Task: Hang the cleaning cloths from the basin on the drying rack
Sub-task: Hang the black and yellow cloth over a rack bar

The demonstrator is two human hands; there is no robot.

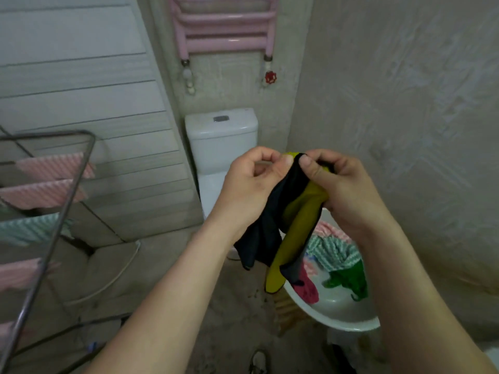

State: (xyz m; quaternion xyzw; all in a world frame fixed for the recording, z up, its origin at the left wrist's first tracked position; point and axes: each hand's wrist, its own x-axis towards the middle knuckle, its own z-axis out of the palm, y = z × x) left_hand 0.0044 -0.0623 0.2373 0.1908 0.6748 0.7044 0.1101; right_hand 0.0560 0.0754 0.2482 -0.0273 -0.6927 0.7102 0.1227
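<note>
A yellow and black cleaning cloth (pixel 294 228) hangs crumpled between both hands at mid-frame. My left hand (pixel 251 184) pinches its top edge and my right hand (pixel 340 190) grips the same edge close beside it. Below and to the right stands the white basin (pixel 343 317), holding a green cloth (pixel 348 279), a red cloth (pixel 306 288) and a teal striped cloth (pixel 333 249). At the left edge stands the metal drying rack (pixel 67 190), with several pink striped cloths (pixel 54 164) and one teal cloth (pixel 32 229) draped over its bars.
A white toilet (pixel 221 147) stands against the back wall behind my hands. A pink wall radiator (pixel 224 25) with a red valve (pixel 270 77) hangs above it. A white hose (pixel 118 276) lies on the dusty floor. My shoe (pixel 259 360) shows at the bottom.
</note>
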